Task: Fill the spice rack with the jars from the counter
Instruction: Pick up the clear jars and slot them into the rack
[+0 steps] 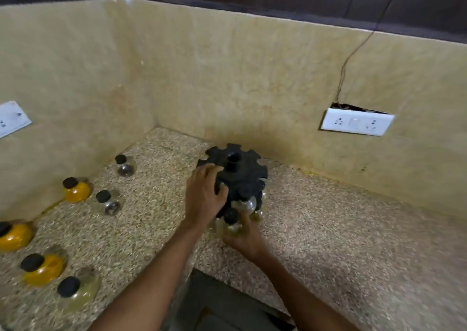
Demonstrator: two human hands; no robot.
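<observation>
A black round spice rack (240, 168) stands on the speckled counter near the corner, its notched top disc facing up. My left hand (203, 199) grips the left rim of that disc. My right hand (243, 239) holds a clear jar with a black cap (231, 219) against the rack's lower tier. Another clear jar (246, 203) sits in the rack just above it. On the counter to the left stand several loose jars: a clear one (125, 166), a yellow one (75, 190), a clear one (108, 203), and more yellow jars (12, 234) nearer me.
Beige tiled walls meet in a corner behind the rack. A white socket plate (356, 124) with a wire hangs on the right wall, another plate (12, 118) on the left wall. The counter's inner edge (214, 275) drops off below my arms.
</observation>
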